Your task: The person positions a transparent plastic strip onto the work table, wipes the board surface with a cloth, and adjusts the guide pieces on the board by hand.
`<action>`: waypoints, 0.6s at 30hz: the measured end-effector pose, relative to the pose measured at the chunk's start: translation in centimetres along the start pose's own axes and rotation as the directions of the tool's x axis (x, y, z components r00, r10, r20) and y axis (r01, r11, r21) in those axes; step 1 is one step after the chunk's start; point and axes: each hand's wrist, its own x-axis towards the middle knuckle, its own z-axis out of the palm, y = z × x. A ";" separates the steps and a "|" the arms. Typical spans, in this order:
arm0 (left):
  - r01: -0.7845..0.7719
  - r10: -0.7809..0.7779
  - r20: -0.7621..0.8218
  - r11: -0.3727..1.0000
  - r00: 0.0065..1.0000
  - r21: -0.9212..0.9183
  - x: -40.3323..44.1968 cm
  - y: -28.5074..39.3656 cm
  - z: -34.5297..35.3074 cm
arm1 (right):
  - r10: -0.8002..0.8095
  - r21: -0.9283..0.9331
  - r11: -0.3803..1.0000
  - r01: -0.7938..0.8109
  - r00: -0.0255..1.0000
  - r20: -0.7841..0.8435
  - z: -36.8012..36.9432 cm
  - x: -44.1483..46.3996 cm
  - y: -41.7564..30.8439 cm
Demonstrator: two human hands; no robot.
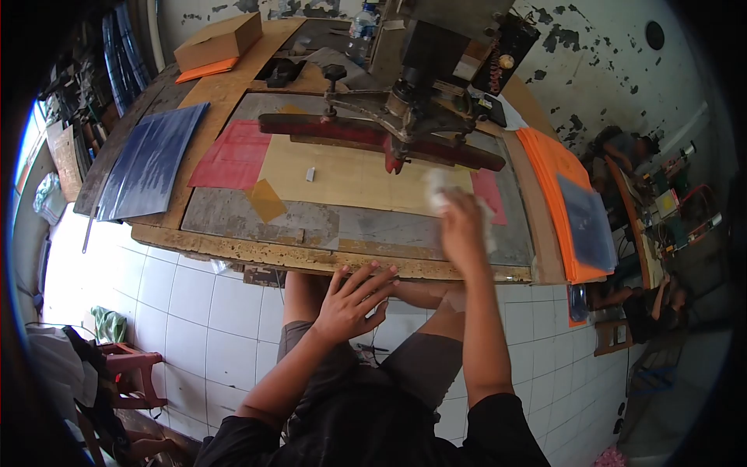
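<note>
A white cloth (pixel 437 187) is in my right hand (pixel 464 226), which rests over the right part of a yellow sheet (pixel 350 180) on the grey metal bed. Both the cloth and the hand are slightly blurred. My left hand (pixel 356 303) holds nothing, its fingers spread against the front edge of the wooden table. Above the sheet hangs the machine's long reddish bar (pixel 327 127). Red sheets lie at the left (pixel 233 156) and right (pixel 486 191) of the yellow one. A small light piece (pixel 310 174) lies on the yellow sheet.
Blue transparent sheets (pixel 152 163) lie at the table's left. Orange sheets (pixel 551 198) with clear blue ones (pixel 587 222) are stacked at the right. A cardboard box (pixel 218 41) stands at the back left. Two people are at the far right, beside another table.
</note>
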 end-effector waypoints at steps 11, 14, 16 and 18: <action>-0.015 0.015 0.017 1.000 1.000 0.013 -0.1 -0.2 -0.4 | 0.090 0.130 0.986 -0.104 0.990 0.112 -3.3 -1.1 3.4; -0.006 0.007 -0.005 1.000 1.000 0.015 -0.1 0.2 -0.3 | 0.130 -0.063 0.990 -0.130 0.992 -0.004 -3.2 -2.2 4.7; -0.002 0.002 -0.020 1.000 1.000 0.015 0.1 0.2 0.0 | -0.055 0.042 0.998 0.053 0.996 0.063 -3.6 -4.2 -1.3; 0.000 0.000 -0.020 1.000 1.000 0.014 -0.2 0.1 0.2 | -0.231 0.193 0.960 0.201 0.961 0.152 -5.1 -6.3 -6.2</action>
